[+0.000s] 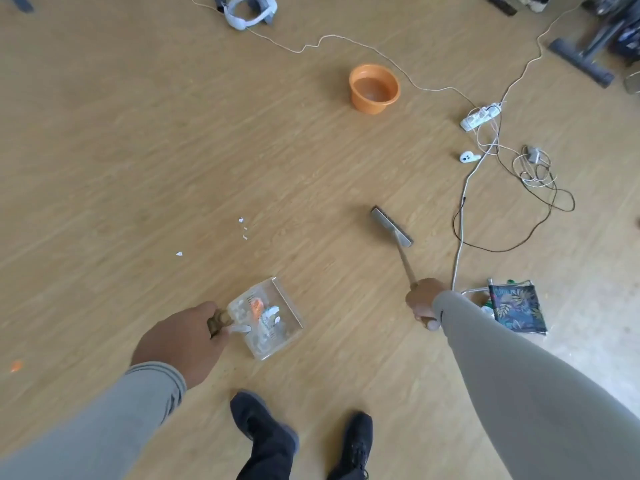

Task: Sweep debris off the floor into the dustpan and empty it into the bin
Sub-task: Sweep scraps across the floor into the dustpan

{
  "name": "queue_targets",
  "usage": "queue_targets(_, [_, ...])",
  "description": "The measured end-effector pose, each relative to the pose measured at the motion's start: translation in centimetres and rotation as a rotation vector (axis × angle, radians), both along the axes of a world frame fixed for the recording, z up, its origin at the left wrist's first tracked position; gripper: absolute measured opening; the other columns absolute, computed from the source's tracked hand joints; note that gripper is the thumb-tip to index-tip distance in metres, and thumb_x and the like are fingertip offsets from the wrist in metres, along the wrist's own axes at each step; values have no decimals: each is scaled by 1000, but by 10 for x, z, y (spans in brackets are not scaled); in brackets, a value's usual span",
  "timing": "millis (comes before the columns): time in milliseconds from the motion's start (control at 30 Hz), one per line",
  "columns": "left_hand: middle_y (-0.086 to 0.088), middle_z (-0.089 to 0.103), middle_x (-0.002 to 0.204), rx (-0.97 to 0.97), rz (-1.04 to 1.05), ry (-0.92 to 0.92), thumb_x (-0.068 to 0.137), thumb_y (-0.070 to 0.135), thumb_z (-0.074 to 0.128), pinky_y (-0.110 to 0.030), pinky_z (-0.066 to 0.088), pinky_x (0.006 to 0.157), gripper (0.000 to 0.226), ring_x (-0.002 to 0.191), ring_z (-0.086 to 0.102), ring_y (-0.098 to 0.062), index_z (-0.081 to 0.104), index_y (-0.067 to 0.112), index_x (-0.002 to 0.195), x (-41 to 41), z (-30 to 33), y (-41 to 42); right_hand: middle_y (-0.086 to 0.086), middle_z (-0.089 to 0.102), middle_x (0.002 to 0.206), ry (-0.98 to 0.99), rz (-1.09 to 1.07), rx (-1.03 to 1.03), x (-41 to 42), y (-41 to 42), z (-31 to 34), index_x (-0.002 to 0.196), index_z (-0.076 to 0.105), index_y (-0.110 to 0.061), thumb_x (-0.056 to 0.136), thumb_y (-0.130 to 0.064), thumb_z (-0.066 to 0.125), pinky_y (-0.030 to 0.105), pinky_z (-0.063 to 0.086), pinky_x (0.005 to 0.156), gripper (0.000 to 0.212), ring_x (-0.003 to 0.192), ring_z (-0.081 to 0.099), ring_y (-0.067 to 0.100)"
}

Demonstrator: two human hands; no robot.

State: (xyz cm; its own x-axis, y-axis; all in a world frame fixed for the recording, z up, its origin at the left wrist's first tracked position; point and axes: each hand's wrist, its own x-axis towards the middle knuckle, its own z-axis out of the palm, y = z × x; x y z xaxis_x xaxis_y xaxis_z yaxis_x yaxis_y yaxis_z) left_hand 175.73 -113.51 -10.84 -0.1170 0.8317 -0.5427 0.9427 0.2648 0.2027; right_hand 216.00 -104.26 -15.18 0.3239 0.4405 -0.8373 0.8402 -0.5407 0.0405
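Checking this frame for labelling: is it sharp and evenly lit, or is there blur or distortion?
Head view: soft even light, faint shadows; wide-angle bending toward the edges; mild blur on the dustpan and left hand; broom and orange bin read clearly.

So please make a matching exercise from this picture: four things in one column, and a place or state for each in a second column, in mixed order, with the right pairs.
Things:
1. dustpan
2. brush
3. orange bin
4. white scraps

Places or states:
a. standing apart, far across the floor
b. held by the right hand
c. lying loose on the floor ahead of the dustpan
d. held by the left hand, with debris inside

Pairs: 1-d, 2-b, 3-a, 4-c
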Motion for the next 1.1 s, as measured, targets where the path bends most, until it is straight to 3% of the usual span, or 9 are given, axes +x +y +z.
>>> queue_targets(100, [10, 60, 67, 45, 15, 2, 95, 45, 56, -27, 42, 52, 16, 59, 57, -10, 55, 31, 88, 12, -8, 15, 12, 72, 98, 8, 117, -110, -21, -37, -13, 111, 66, 4, 93, -2, 45, 29, 58, 65, 28, 71, 67, 30])
queue_targets(167, [11, 60, 69, 43, 13, 10, 96, 45, 57, -27, 43, 53, 16, 60, 57, -10, 54, 31, 88, 14, -9, 18, 3, 63, 101, 15, 64, -85, -26, -78, -5, 139, 49, -11, 93, -5, 42, 28, 54, 56, 47, 69, 62, 25])
queue_targets(300, [11, 59, 73, 37, 18, -13, 96, 45, 55, -28, 43, 54, 16, 64, 59, -13, 54, 30, 92, 14, -3, 19, -9, 56, 105, 151, -10, -193, -30, -156, 33, 154, 32, -33, 94, -17, 42, 25, 55, 61, 62, 78, 62, 12])
queue_targets(433, [10, 58, 81, 4, 2, 4, 98, 45, 52, -29, 42, 59, 16, 74, 61, -20, 52, 29, 99, 13, 1, 14, 2, 55, 57, 370, -394, -275, -2, -163, 102, 121, 55, -38, 87, -15, 59, 25, 36, 45, 41, 45, 44, 17])
queue_targets(567, [5, 66, 96, 14, -12, -4, 99, 45, 50, -30, 44, 64, 22, 84, 65, -24, 57, 27, 110, 14, 2, 12, 13, 47, 64, 372, -517, -136, 15, -159, 153, 123, 60, -36, 92, -1, 59, 22, 24, 43, 47, 46, 34, 17])
queue_targets(700, [7, 65, 96, 13, -9, -16, 99, 44, 50, -30, 46, 63, 21, 80, 64, -22, 57, 28, 110, 15, 2, 14, 5, 46, 59, 261, -330, -42, -25, -144, 111, 118, 58, -33, 93, -3, 48, 23, 27, 41, 41, 43, 36, 16])
queue_targets(867, [7, 67, 100, 4, 3, -35, 99, 43, 51, -29, 47, 65, 22, 83, 66, -22, 58, 29, 114, 15, 3, 14, 6, 61, 87, 198, -15, -147, -89, -127, 59, 120, 52, -20, 89, -4, 46, 29, 47, 52, 34, 66, 59, 24])
queue_targets(1000, [7, 68, 109, 27, -8, -59, 100, 42, 50, -29, 47, 67, 26, 86, 66, -21, 57, 33, 123, 15, 7, 14, 7, 51, 62, 445, -470, -225, -84, -137, 92, 128, 48, -25, 88, -2, 49, 24, 36, 41, 46, 48, 42, 18])
queue_targets(1100, [10, 67, 106, 22, 11, -101, 100, 44, 50, -29, 50, 66, 25, 79, 64, -18, 56, 36, 123, 9, 9, 7, 11, 50, 65, 529, -787, -154, -47, -135, 122, 131, 58, -17, 92, 0, 56, 18, 27, 38, 43, 46, 34, 16])
